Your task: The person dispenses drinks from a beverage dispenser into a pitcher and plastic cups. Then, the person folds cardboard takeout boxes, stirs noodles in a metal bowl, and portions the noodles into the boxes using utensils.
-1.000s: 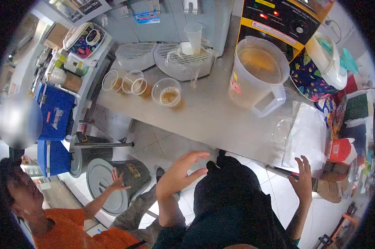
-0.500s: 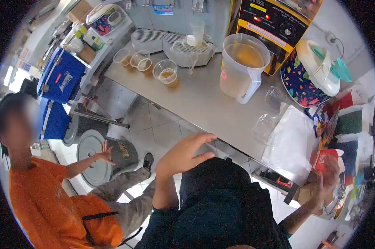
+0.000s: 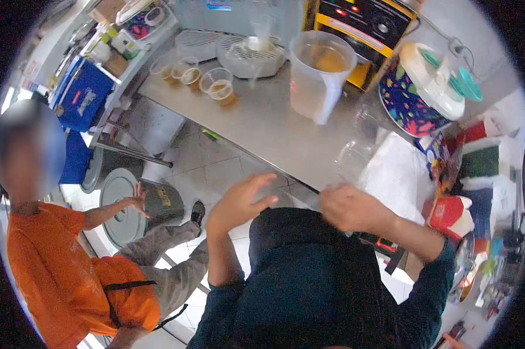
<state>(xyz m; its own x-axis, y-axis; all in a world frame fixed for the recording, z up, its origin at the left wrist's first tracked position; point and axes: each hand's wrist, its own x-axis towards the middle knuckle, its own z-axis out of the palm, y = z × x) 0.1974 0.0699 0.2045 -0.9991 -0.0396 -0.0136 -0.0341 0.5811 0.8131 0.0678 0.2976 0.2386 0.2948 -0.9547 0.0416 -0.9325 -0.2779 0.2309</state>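
My left hand [image 3: 236, 203] is in front of my dark apron, near the table's front edge, with thumb and fingers apart and nothing between them. Close to that same edge, my right hand [image 3: 352, 209] is closed and slightly blurred; a greyish shape shows at its fingertips, but I cannot make out what it is. On the steel table [image 3: 262, 128], a large translucent jug [image 3: 315, 87] holds amber liquid. Several clear plastic cups [image 3: 219, 87] with some amber drink stand towards the left. Another cup [image 3: 261, 35] is on the drip tray [image 3: 251, 55] of the dispenser.
A person in an orange shirt [image 3: 47, 262] stands at my left, one hand stretched out over a lidded grey bin [image 3: 123, 200]. White plastic sheets [image 3: 399, 174] and clear lids [image 3: 355, 156] lie on the table's right end. A patterned drink cooler [image 3: 416, 96] stands behind them, beside the black-and-yellow sealing machine [image 3: 361, 41].
My right hand has come from the far right, by the red box, to the front of my body and is now closed. The view has shifted a little; my left hand stays open.
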